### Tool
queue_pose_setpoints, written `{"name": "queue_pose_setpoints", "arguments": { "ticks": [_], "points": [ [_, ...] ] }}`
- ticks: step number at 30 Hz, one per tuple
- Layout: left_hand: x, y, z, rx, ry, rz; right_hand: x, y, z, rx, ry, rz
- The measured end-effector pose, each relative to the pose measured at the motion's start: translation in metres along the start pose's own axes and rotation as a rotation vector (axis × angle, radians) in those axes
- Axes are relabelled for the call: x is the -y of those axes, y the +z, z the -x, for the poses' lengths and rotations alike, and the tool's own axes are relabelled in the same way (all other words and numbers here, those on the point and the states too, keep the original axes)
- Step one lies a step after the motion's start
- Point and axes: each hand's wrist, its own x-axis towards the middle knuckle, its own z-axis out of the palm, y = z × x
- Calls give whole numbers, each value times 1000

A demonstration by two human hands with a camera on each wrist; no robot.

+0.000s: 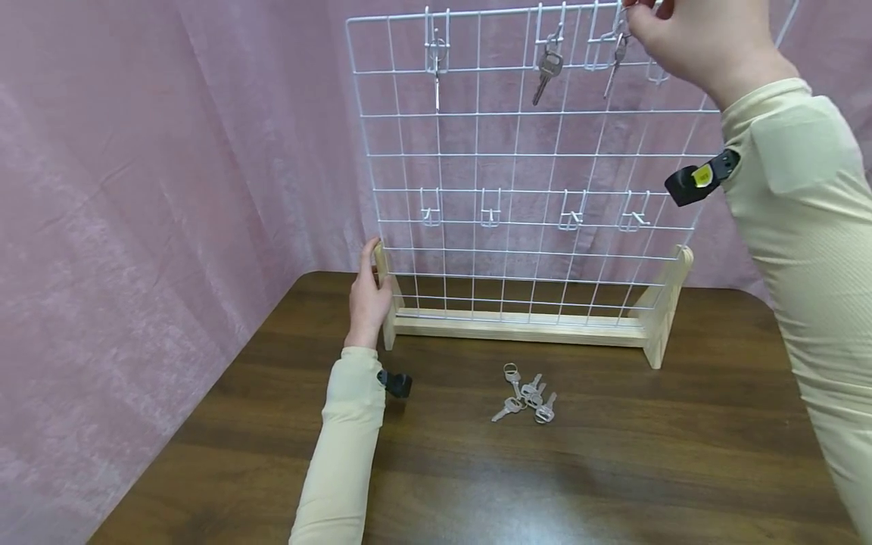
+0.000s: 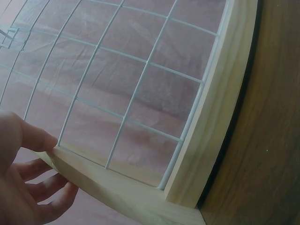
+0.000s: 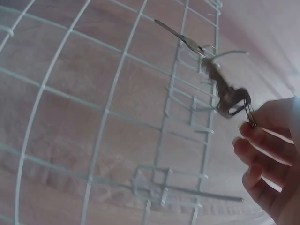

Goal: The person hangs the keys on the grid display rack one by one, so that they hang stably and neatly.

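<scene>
Lying nearest on the dark wooden worktop (image 1: pixel 613 469) is a loose cluster of spare keys (image 1: pixel 527 395), small flat metal pieces, some on split rings; they look light and hard, and slick enough to skate on the wood, so the ring or the broad head is the likely place to pinch one.

Just beyond them the left hand (image 1: pixel 369 297) rests against the left wooden upright (image 1: pixel 385 299) of the rack. In the left wrist view the thumb sits on the top of the wood and the fingers (image 2: pixel 44 187) lie fairly straight and spread behind it, bracing rather than gripping. The wooden base (image 1: pixel 518 327) looks stiff and light, and the rack would probably tip without that steadying.

Above stands the white wire grid (image 1: pixel 518 155), thin rods that may flex a little under a push. A row of bare hooks (image 1: pixel 490 216) crosses its middle.

Farthest, at the top row, the right hand (image 1: pixel 702 42) pinches a key ring (image 3: pixel 249 112) between thumb and fingers (image 3: pixel 262 140), with the key (image 3: pixel 225 91) dangling from it against the top-right hook (image 1: pixel 602 45). Whether the ring is already over the hook I cannot tell. The key is rigid and light, but it swings freely from its ring, so holding the ring itself gives the best control. Two more keys hang left of it: a hung key (image 1: pixel 547 70) and another key (image 1: pixel 437 64).
</scene>
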Motion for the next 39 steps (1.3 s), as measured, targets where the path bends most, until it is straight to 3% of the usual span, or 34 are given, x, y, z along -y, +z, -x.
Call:
{"name": "queue_pose_setpoints", "arguments": {
  "ticks": [7, 17, 26, 33, 39],
  "points": [
    [1, 5, 0, 1, -5, -4, -1, 12, 1, -42, 105, -20],
    [1, 7, 0, -15, 3, -1, 6, 30, 12, -114, 99, 56],
    [2, 7, 2, -13, 16, -5, 9, 44, 21, -214, 182, -74],
    [0, 7, 3, -13, 11, 3, 8, 49, 20, -212, 236, -121],
    [-1, 7, 2, -22, 16, 3, 8, 50, 24, -144, 194, -81]
  ]
}}
